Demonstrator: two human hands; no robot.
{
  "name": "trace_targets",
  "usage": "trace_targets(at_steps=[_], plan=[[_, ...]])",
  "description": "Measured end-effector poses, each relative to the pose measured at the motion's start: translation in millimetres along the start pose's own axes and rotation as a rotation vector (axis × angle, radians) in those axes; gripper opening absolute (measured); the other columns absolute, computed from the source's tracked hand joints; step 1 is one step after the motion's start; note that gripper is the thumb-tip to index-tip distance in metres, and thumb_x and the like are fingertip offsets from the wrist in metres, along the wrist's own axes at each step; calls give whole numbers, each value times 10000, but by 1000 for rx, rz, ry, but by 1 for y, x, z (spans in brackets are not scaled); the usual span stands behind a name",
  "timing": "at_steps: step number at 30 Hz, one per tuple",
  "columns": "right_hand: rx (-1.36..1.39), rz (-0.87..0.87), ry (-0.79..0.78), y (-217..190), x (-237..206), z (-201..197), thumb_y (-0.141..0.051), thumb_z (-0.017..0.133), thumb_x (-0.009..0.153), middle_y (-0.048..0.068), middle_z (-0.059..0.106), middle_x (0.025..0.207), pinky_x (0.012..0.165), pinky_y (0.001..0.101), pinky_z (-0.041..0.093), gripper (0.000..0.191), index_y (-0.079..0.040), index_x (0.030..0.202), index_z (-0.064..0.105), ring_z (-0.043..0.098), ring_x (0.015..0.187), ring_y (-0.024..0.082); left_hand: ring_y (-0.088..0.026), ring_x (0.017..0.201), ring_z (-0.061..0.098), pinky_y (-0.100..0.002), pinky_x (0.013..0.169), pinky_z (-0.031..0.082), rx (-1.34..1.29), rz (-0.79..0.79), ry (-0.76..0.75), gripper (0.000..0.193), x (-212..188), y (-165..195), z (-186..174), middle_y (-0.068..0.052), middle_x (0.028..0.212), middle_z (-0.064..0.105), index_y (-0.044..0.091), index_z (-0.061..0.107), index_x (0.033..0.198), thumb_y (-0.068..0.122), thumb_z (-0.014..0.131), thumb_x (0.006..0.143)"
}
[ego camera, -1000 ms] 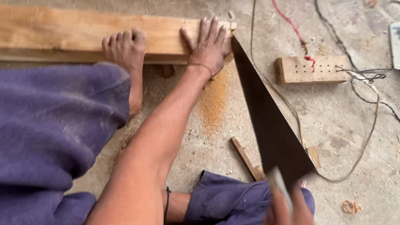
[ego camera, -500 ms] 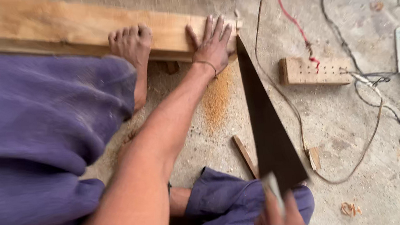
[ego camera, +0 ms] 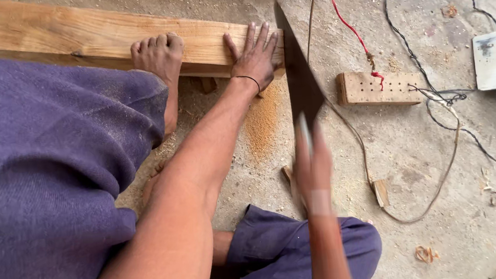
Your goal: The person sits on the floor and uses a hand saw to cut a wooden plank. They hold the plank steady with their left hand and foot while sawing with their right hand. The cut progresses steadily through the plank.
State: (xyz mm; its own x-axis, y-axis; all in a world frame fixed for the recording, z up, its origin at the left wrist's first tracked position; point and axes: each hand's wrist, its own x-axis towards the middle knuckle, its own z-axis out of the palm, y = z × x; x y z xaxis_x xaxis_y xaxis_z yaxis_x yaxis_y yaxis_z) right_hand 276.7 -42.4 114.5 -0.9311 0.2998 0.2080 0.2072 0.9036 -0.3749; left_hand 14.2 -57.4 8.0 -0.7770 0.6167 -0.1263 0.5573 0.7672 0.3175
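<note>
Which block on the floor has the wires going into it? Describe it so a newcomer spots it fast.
Start at the long wooden plank across the top, where the left hand presses flat. Go right past the dark saw blade to the concrete floor. The small wooden block lies there, alone in having rows of drilled holes and a red wire reaching it.

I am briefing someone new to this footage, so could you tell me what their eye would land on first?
First, the dark handsaw at centre, gripped by the right hand, its blade at the end of the long wooden plank across the top. The left hand and a bare foot press on that plank, and orange sawdust lies beneath the cut.
</note>
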Motion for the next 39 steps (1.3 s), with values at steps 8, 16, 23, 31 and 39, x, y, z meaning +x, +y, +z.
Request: trace_targets(at_steps=[8,16,23,31,39], plan=[[-142,-33,24,33,-128,-26,50,545,774,301,656,1195,722,399,572,689,-134,1437,527,697,881,370,-303,1577,-98,-825,1098,-110,-12,-28,-46,650,-4,7,0,-33,1724,-70,247,160,1635,334,446,1058],[460,336,0,-14,67,9,-237,468,1030,240,641,851,664,429,492,451,-16,1414,553,588,681,302,-261,1590,-82,-805,1141,-121,-68,-41,-48,700,0,3,-2,13,1731,-31,271,162,1650,262,472,1023],[327,324,-2,50,-135,12,-327,486,1092,232,642,1248,807,416,529,525,-16,1515,480,673,1020,305,-277,1589,-72,-806,1126,-111,-58,-46,-61,751,-6,6,-7,-8,1726,-30,249,185,1636,550,478,1013],[385,424,15,17,-18,-2,-279,564,1068,193,571,695,552,414,427,367,55,1208,621,511,591,235,-280,1583,-77,-804,1101,-133,-26,-32,0,731,-2,6,6,-7,1725,-36,257,188,1647,376,503,998],[-106,-131,117,23,-34,19,-127,568,937,353,590,1351,814,463,538,605,-93,1529,446,629,947,424,-293,1573,-62,-819,1109,-102,10,-12,8,651,8,0,11,-10,1720,-33,265,179,1633,374,441,1047]])
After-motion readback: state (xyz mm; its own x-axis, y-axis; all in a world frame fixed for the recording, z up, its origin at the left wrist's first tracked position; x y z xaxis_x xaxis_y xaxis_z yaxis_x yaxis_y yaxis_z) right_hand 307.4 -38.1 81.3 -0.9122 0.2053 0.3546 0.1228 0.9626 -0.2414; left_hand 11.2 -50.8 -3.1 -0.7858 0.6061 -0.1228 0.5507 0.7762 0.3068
